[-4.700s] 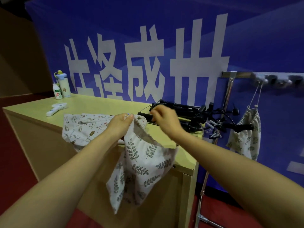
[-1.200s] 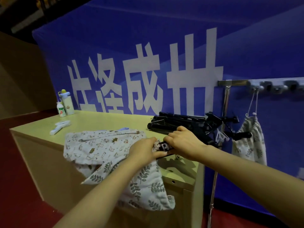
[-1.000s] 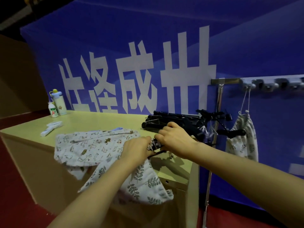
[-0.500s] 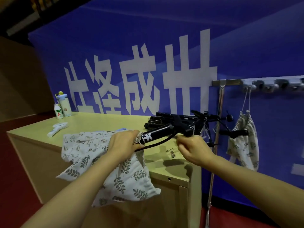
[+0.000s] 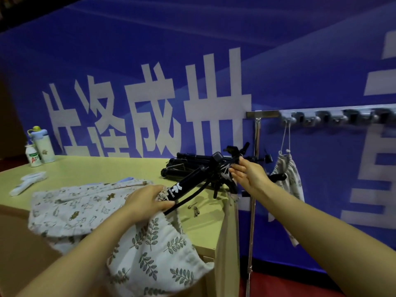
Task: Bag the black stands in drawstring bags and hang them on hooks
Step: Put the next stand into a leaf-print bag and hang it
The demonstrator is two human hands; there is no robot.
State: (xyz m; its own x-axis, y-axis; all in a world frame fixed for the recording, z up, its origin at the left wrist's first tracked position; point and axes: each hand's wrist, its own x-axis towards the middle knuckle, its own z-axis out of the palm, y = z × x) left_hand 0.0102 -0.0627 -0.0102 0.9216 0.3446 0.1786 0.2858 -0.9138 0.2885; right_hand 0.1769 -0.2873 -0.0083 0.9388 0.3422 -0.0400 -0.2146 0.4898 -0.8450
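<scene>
A black stand (image 5: 190, 182) with white lettering slants up to the right, its lower end inside the mouth of a white drawstring bag printed with leaves (image 5: 157, 249). My left hand (image 5: 147, 200) grips the bag's gathered mouth around that end. My right hand (image 5: 246, 175) is at the stand's upper head, fingers spread against it. More black stands (image 5: 186, 166) lie piled on the table behind. A filled leaf-print bag (image 5: 288, 179) hangs by its cord from the leftmost hook (image 5: 287, 118).
A pale wooden table (image 5: 96, 168) carries an animal-print cloth bag (image 5: 75, 206), a white brush (image 5: 27, 183), two bottles (image 5: 39, 148) at the far left, and small metal bits (image 5: 194, 207). A metal rack pole (image 5: 256, 168) holds the hook rail (image 5: 342, 113) before a blue banner.
The stand has gone from lying low at the bag's mouth to slanting upward. My right hand left its lower end and moved up to the head. The left hand kept hold of the bag.
</scene>
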